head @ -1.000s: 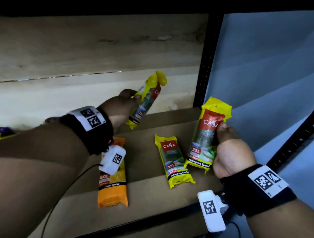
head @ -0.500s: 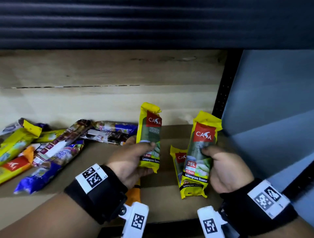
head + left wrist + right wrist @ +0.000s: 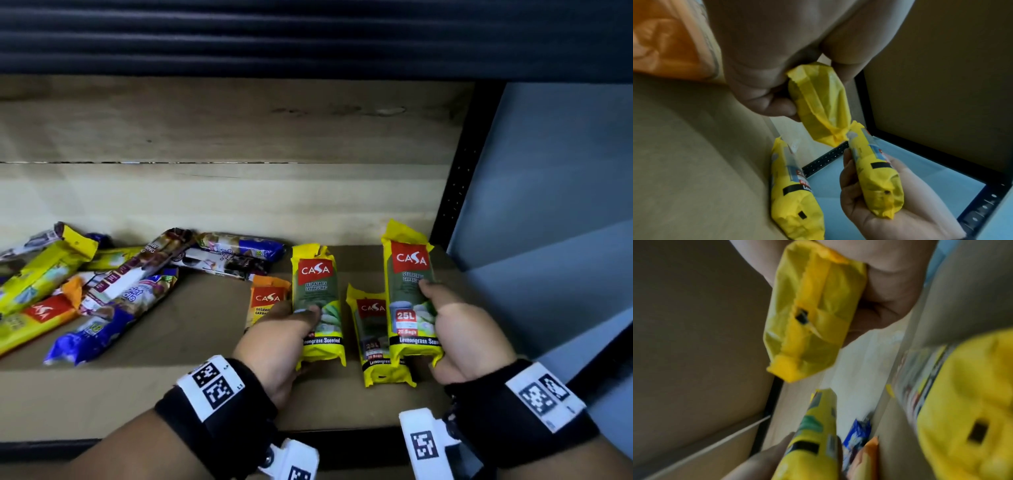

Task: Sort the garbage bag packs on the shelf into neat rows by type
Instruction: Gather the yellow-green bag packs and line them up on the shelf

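My left hand (image 3: 291, 329) grips a yellow CASA lemongrass pack (image 3: 317, 291) upright above the shelf board (image 3: 171, 342); the left wrist view shows its yellow end (image 3: 818, 100) between my fingers. My right hand (image 3: 455, 325) grips a second yellow 25L pack (image 3: 407, 274), seen blurred in the right wrist view (image 3: 813, 305). A third yellow pack (image 3: 371, 339) lies flat on the board between the two held ones. An orange CASA pack (image 3: 267, 298) lies behind my left hand, partly hidden by it.
A loose heap of yellow, orange, blue and brown packs (image 3: 102, 284) covers the shelf's left side. A black perforated upright (image 3: 455, 192) bounds the shelf on the right, with a blue-grey wall (image 3: 555, 205) beyond. A dark upper shelf edge (image 3: 308, 41) hangs overhead.
My left hand brought its yellow pack from the back of the shelf toward the front and turned it upright, beside the right hand's pack. The head view has tilted up and left.
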